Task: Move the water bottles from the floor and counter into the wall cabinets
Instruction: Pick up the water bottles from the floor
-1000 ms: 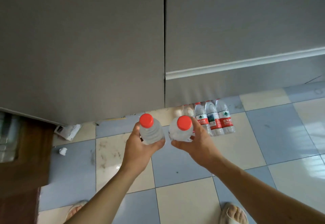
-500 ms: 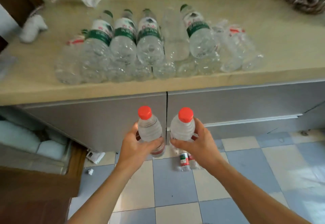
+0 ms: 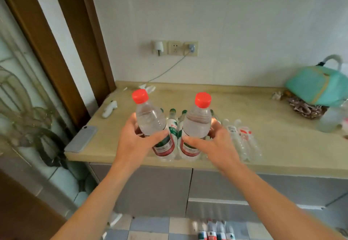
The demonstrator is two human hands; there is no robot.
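Two red-capped water bottles, the left bottle [image 3: 150,124] and the right bottle [image 3: 196,126], are held upright above the counter [image 3: 263,145]. The left hand [image 3: 134,143] and right hand [image 3: 212,145] each wrap fingers around one. More bottles [image 3: 239,140] lie on the counter; others [image 3: 212,232] stand on the floor. A bottle could slip, likely from a one-handed grip during lifting. Labels are red; the writing is unreadable.

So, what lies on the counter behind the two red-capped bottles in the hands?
Behind the two clear red-capped bottles lie green-capped, green-labelled plastic bottles on the beige counter. The held bottles and both hands cover most of that row, so its count stays unknown.
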